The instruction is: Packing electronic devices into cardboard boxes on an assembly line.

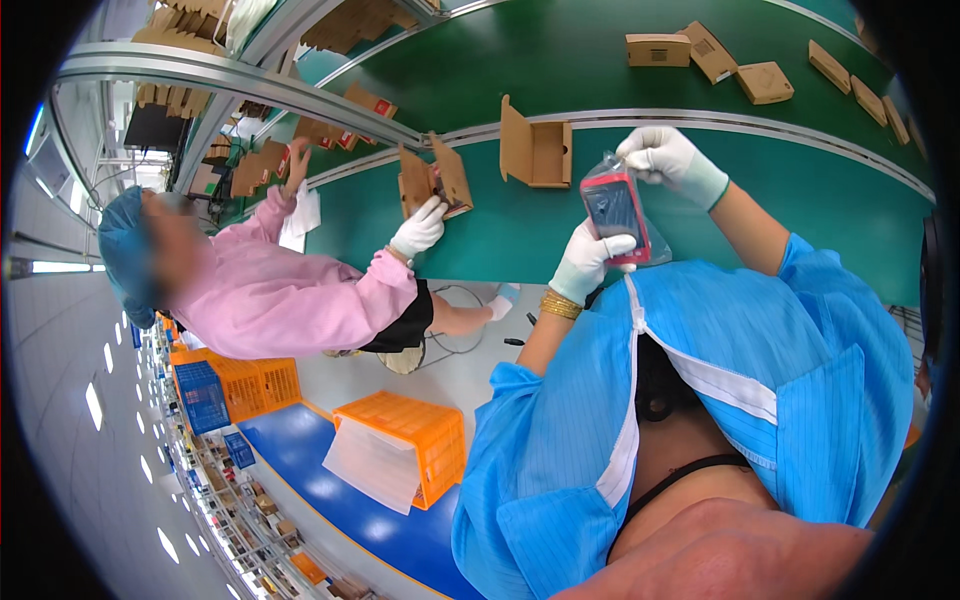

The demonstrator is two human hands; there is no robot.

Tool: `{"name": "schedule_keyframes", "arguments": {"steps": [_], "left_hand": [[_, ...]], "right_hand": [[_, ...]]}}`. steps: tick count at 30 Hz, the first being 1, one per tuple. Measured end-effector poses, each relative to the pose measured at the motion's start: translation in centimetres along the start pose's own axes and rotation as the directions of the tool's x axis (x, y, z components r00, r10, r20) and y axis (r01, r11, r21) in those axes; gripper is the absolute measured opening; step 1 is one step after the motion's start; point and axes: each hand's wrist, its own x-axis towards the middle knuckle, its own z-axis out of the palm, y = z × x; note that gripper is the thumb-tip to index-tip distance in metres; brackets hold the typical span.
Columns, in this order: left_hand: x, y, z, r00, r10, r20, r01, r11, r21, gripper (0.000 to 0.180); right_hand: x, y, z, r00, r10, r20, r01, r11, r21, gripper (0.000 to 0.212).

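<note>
A flat rectangular device with a red frame and a dark face (614, 212) is in a clear plastic bag (659, 243) above the near edge of the green table. My left hand (588, 264), in a white glove, grips the device's lower end, its thumb across the front. With its gloved fingers pinched together, my right hand (672, 162) holds the bag's upper end. An open cardboard box (549, 156) stands on the table just beyond the device, its lid raised to the left. What the device is exactly, I cannot tell.
At my left a co-worker in a pink top (290, 290) handles another open cardboard box (455, 178). Several closed boxes (657, 50) lie on the green belt (560, 55) behind a metal rail. An orange crate (440, 455) stands on the floor.
</note>
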Motion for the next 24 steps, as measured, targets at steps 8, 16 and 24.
{"name": "schedule_keyframes", "arguments": {"steps": [8, 16, 24], "left_hand": [[0.3, 0.8, -0.2, 0.972, 0.053, -0.230, -0.001, 0.976, 0.217, 0.047], [1.5, 0.1, 0.2, 0.938, -0.037, -0.344, 0.235, 0.799, 0.554, 0.047], [0.0, -0.7, -0.7, 0.971, 0.086, -0.223, -0.056, 0.989, 0.139, 0.039]], "right_hand": [[0.0, 0.0, -2.7, 0.906, 0.321, -0.275, -0.354, 0.932, -0.079, 0.084], [2.6, -0.8, 4.4, 0.988, 0.152, 0.035, -0.138, 0.956, -0.259, 0.033], [1.8, 4.0, 4.0, 0.961, 0.275, -0.032, -0.260, 0.937, 0.235, 0.018]]}}
